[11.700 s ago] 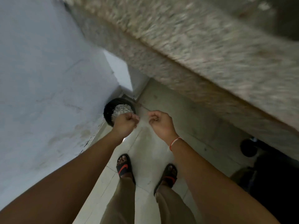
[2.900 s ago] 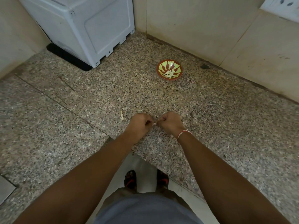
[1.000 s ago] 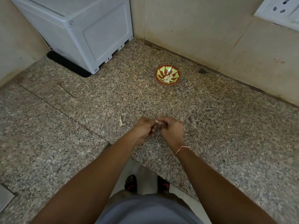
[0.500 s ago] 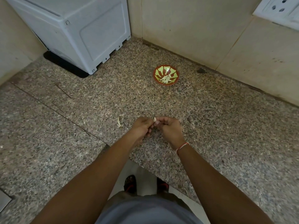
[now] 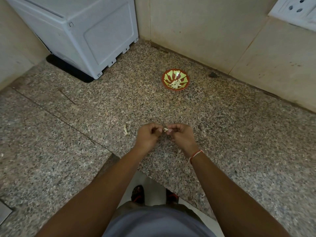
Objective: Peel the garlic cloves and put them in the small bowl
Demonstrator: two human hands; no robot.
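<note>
A small pale garlic clove (image 5: 165, 129) sits between my two hands above the speckled granite counter (image 5: 222, 134). My left hand (image 5: 149, 136) and my right hand (image 5: 181, 135) both pinch it with curled fingertips, knuckles facing each other. The small bowl (image 5: 175, 79), red-brown rim with a green and red pattern inside, stands farther back on the counter, near the wall, with several peeled cloves (image 5: 175, 83) in it. A scrap of garlic skin (image 5: 125, 130) lies on the counter just left of my left hand.
A white appliance (image 5: 82, 31) stands at the back left on a black base. Beige tiled walls close the corner behind the bowl, with a white socket plate (image 5: 297, 9) at top right. The counter edge runs under my forearms; the floor and my sandals show below.
11.7 s ago my hands were over a black bin on the floor. Since then they are at the counter; over the last second both hands stayed together on the clove, shifting only slightly.
</note>
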